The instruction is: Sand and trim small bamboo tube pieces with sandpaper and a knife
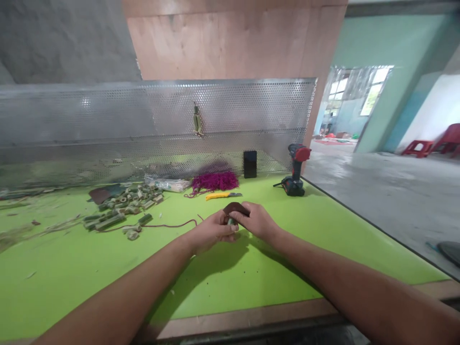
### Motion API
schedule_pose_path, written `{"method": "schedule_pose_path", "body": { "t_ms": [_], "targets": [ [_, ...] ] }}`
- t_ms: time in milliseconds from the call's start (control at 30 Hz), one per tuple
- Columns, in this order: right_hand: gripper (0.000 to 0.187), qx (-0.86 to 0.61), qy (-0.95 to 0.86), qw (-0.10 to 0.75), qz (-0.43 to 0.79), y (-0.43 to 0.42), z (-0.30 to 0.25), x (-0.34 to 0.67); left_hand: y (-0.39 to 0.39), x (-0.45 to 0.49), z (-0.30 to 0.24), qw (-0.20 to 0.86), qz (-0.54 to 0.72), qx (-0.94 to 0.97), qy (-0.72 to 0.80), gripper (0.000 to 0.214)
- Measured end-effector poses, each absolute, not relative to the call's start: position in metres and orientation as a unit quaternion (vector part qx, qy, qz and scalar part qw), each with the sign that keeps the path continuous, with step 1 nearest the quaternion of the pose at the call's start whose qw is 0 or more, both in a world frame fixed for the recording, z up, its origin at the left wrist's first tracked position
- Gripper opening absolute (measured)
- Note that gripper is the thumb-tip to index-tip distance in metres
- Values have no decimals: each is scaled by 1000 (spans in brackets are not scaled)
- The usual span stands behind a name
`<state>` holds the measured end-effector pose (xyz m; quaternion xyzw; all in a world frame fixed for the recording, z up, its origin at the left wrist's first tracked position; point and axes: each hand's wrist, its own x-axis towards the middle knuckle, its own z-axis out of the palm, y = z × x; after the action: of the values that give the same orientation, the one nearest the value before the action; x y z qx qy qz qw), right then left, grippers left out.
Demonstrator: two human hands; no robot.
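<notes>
Over the green tabletop (287, 287), my left hand (211, 232) is closed around a short green bamboo piece (231, 222), mostly hidden by the fingers. My right hand (263, 222) grips a bent brown strip of sandpaper (235, 207), which arches over the bamboo piece and touches or nearly touches it. The two hands meet close together. Just behind them lies a yellow utility knife (217, 196). A dark red cord (168, 225) runs from the left toward my left hand.
A pile of cut bamboo pieces (132, 201) lies left, with a dark sheet (104, 193) behind. Along the perforated metal panel (165, 115) are a bag of sticks (168, 184), purple string (215, 181), a phone (250, 164) and a cordless drill (296, 167). A bamboo figure (197, 120) hangs above.
</notes>
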<state>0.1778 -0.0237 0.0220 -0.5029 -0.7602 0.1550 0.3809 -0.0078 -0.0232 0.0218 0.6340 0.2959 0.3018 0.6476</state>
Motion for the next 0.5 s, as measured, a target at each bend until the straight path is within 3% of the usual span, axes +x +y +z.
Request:
{"method": "schedule_pose_path", "body": {
  "t_ms": [267, 500],
  "targets": [
    [37, -445, -767, 383, 260, -27, 27, 179, -20, -9, 21, 594, 296, 684, 302, 56],
    [40, -474, -768, 380, 204, -24, 23, 181, -22, -8, 25, 578, 295, 690, 319, 52]
  ]
}}
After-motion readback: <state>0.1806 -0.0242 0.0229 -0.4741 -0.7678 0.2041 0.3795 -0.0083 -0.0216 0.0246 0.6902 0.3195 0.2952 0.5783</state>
